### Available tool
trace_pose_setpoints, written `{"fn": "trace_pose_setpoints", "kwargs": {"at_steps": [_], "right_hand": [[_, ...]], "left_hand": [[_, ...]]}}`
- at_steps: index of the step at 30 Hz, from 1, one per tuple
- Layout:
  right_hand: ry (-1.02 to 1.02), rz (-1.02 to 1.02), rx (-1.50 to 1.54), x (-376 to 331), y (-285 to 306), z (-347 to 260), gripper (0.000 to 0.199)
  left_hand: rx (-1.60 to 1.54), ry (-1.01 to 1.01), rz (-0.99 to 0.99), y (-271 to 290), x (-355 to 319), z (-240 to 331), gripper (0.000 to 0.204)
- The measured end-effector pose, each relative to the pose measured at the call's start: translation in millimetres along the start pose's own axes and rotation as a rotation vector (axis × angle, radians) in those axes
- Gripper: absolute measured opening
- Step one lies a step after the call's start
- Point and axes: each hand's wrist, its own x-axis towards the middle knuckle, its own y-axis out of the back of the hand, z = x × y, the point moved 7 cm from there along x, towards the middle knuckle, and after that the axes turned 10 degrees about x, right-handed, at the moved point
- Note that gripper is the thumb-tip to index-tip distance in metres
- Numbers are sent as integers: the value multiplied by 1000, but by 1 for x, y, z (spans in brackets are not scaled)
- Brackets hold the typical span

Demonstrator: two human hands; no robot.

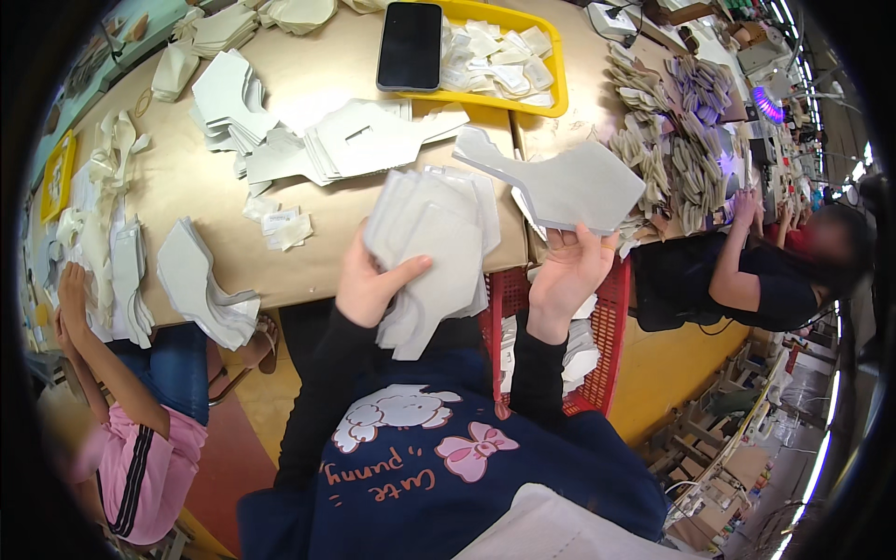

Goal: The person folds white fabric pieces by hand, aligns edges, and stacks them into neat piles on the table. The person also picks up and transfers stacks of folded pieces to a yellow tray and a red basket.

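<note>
My left hand [366, 283] grips a fanned stack of pale grey cut fabric pieces [431, 254] just over the near edge of the brown table [177, 182], thumb across the front. My right hand [567, 273] holds a thinner stack of the same grey shaped pieces [569, 184], lifted flat and tilted above the table edge. The two stacks are apart, with a small gap between them. A red plastic crate [609, 327] with white pieces inside stands below my hands, beside my lap.
More grey piece stacks [350, 140] lie on the table, one hanging over the near edge [201, 285]. A yellow tray [523, 56] of small white pieces carries a black phone [410, 46]. Beige bundles [667, 140] lie right. A person in pink [131, 420] sits left, a person in black [747, 280] right.
</note>
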Motion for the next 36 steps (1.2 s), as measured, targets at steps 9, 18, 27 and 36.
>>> {"fn": "trace_pose_setpoints", "kwargs": {"at_steps": [9, 18, 27, 36], "right_hand": [[-104, -48, 22, -9, -1, 8, 40], [-301, -306, -184, -64, -41, 53, 49], [-596, -786, -342, -115, -67, 81, 24], [-674, -710, -388, -112, -73, 75, 17]], "left_hand": [[35, -100, 134, -33, 24, -13, 63], [738, -708, 300, -18, -49, 92, 25], [686, -551, 288, 11, -49, 91, 22], [658, -496, 195, 32, -53, 80, 16]]}}
